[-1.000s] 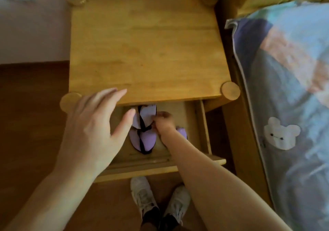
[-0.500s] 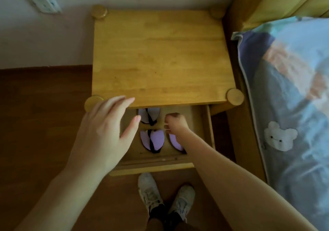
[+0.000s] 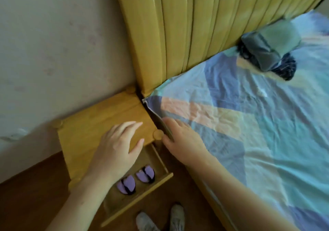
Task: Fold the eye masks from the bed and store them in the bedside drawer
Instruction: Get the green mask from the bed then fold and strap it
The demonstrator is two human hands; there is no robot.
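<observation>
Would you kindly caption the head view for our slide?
Folded masks lie in the open drawer; both hands, left and right, are empty.

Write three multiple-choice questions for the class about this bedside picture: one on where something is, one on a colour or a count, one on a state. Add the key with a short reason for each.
1. Where do the folded eye masks lie?
A. On the bedsheet
B. In the bedside drawer
C. On the floor by the shoes

2. What colour are the eye masks, apart from their black straps?
A. Purple
B. Green
C. Orange

3. What state is the drawer in?
A. Pushed fully shut
B. Taken out and set on the bed
C. Pulled open

Key:
1. B, since two masks sit side by side inside the drawer below the bedside table.
2. A, since both masks show purple fabric.
3. C, since its front stands out from the table and its inside is in view, while the left hand hovers above and the right hand lies at the edge of the bedsheet, both empty.
</observation>
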